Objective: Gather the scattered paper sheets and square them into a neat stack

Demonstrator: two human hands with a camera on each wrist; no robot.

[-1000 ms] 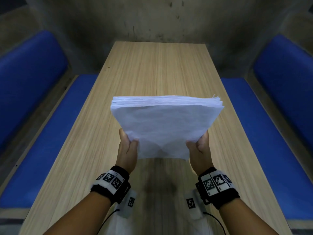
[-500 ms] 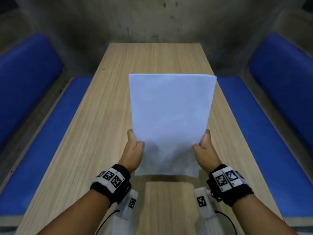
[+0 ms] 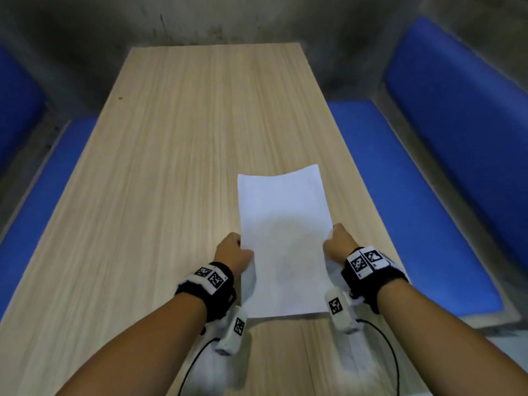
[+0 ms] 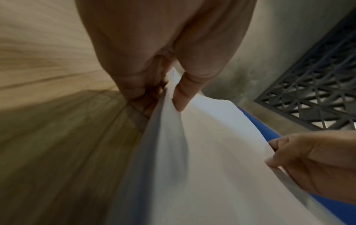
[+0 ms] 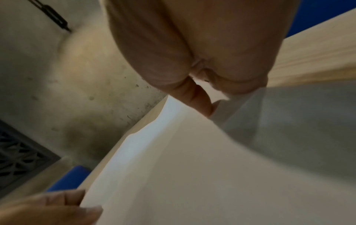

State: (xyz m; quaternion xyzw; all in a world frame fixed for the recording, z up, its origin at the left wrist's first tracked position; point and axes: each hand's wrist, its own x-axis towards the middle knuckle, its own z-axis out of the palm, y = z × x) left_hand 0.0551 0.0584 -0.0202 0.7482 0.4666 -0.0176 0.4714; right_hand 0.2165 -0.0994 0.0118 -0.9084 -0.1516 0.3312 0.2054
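Lowered since the earlier frames: paper stack, formerly held upright above the table, now brought down nearly flat toward the near end, right of the centre line.

Head view.
- Paper stack (image 3: 284,247): white, long edges running away from the person, far right corner slightly raised. Whether the underside fully touches the table cannot be told.
- Left hand (image 3: 233,252): fingers curled, gripping the stack's left long edge.
- Right hand (image 3: 338,242): fingers curled, gripping the right long edge opposite.
- Table (image 3: 177,167): long, pale wood grain; no loose sheets visible on it.
- Benches (image 3: 445,172): blue padded seats along both long sides of the table; rough grey concrete wall beyond the far edge.

Left wrist view.
- Left hand (image 4: 169,64): thumb (image 4: 183,94) on top of the paper, fingers beneath, pinching the edge. Right hand (image 4: 316,164) holds the opposite edge. Picture is motion-blurred. Dark lattice grille (image 4: 318,94) set in the wall.

Right wrist view.
- Right hand (image 5: 202,53): thumb and fingers pinching the paper stack (image 5: 192,175); left hand (image 5: 48,208) at the lower corner.

Progress, judged: gathering appears complete, edges look squared. Remaining: set the stack fully down and release both hands.
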